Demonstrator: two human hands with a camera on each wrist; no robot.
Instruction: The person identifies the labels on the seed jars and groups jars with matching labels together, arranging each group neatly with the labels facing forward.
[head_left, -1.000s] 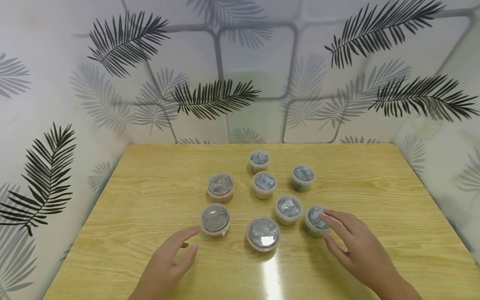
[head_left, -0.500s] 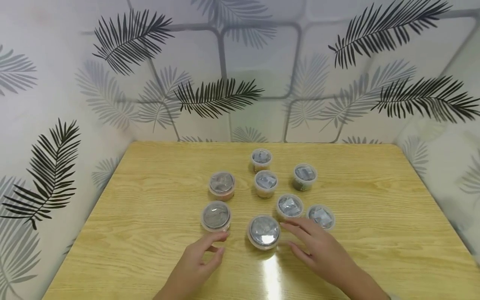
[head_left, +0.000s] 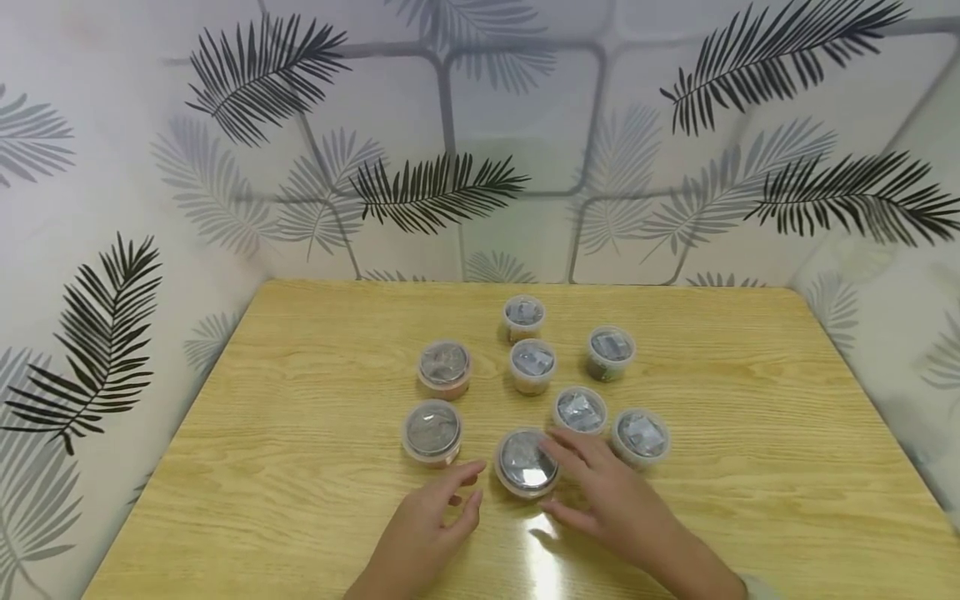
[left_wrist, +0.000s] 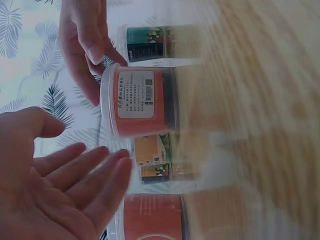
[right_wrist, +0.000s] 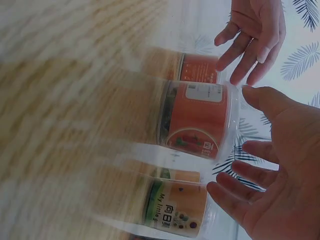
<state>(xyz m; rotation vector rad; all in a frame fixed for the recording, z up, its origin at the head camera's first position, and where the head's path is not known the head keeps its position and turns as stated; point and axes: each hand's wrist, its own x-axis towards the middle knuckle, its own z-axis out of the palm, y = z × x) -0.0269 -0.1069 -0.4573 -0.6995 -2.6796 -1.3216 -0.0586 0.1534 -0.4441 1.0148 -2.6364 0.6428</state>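
Observation:
A round lidded plastic tub point(head_left: 525, 457) stands upright at the front middle of the table, between both hands. Its wrapper point(left_wrist: 137, 95) is red, with a white printed label. My right hand point(head_left: 618, 504) is at the tub's right side, its forefinger overlapping the lid's edge and its thumb near the front. In the right wrist view the fingers are spread and gently bent beside the lid. To the left of the tub, my left hand point(head_left: 423, 521) is held with fingers apart and nothing in them. A second wide tub point(head_left: 432, 429) stands just beyond that hand.
Several more lidded tubs stand behind: a wide one point(head_left: 444, 365) at left, and smaller ones point(head_left: 580, 410) towards the middle and right. One small tub point(head_left: 642, 435) is close by my right hand. A wall with leaf prints point(head_left: 517, 225) borders the wooden table point(head_left: 300, 350) at the back.
My right hand has left the small tub at the right and moved left to the front middle tub. The left hand has moved right, towards the same tub.

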